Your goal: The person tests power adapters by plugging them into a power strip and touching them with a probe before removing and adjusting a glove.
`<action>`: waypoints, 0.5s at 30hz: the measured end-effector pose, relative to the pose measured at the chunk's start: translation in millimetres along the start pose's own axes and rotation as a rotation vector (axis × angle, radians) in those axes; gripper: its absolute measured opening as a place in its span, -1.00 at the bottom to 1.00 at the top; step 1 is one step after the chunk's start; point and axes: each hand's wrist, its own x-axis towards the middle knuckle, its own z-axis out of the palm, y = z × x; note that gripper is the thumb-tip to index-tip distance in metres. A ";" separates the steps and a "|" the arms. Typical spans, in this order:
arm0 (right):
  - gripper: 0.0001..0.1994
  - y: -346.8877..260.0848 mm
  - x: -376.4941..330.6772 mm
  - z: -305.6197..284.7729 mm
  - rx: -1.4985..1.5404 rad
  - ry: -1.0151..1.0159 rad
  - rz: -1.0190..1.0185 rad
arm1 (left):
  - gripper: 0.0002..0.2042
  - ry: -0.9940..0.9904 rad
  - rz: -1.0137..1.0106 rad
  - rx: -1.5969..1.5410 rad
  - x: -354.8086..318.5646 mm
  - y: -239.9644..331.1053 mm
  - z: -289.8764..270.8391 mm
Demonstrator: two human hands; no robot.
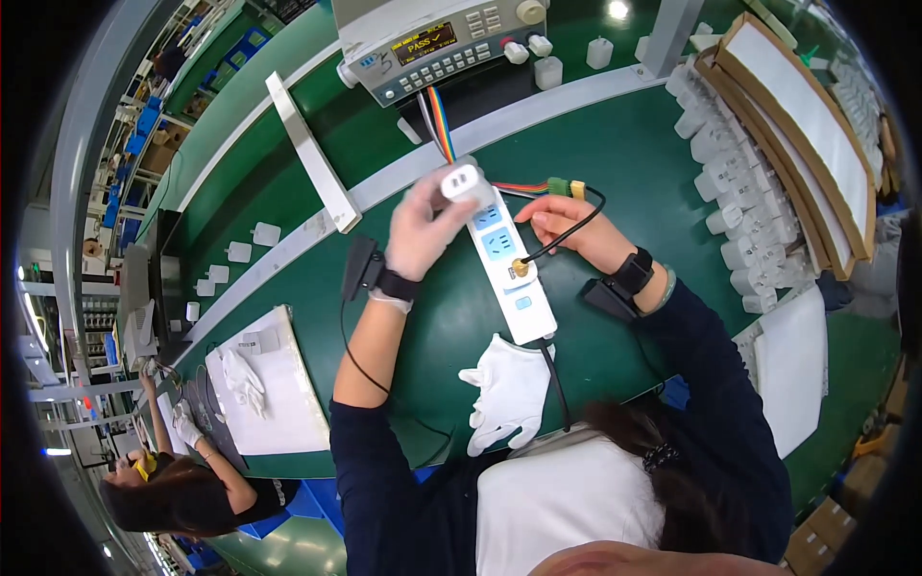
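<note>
My left hand [423, 228], in a thin white glove, grips a white plug-in charger [463, 182] at the far end of a white power strip [523, 312]. The charger's face with two ports is turned up; whether its prongs sit in a socket is hidden. My right hand [576, 233] is bare and rests right of the strip, index finger stretched out, with nothing visible in it. Over its fingers runs a black cable [600, 206] from a green and yellow connector [567, 187] to a brass-coloured plug [521, 268] in the strip. Both wrists wear black straps with small devices.
A bench test instrument [442, 48] with a lit screen stands at the back. Many white chargers [735, 211] line the right, beside cardboard trays [788, 134]. A white glove [509, 394] lies near me. At far left another person [192, 480] works by a screen.
</note>
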 end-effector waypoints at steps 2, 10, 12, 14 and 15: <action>-0.78 0.2 -2.2 0.2 0.001 0.015 0.006 | -0.59 -0.027 0.021 0.121 0.0 12.4 7.5; -0.76 2.1 -5.8 -1.8 0.033 -0.020 -0.002 | -0.59 0.003 0.297 0.604 -8.1 17.2 18.1; -0.74 3.4 -8.1 -3.7 0.136 -0.106 -0.099 | -0.58 -0.003 0.309 0.664 -10.9 11.9 20.9; -0.73 -1.4 -8.1 -3.3 0.171 -0.161 -0.151 | -0.58 0.053 0.354 0.644 -12.3 1.5 23.3; -0.71 -4.6 -9.1 -2.1 0.125 -0.159 -0.178 | -0.58 0.095 0.397 0.623 -13.0 -3.1 24.2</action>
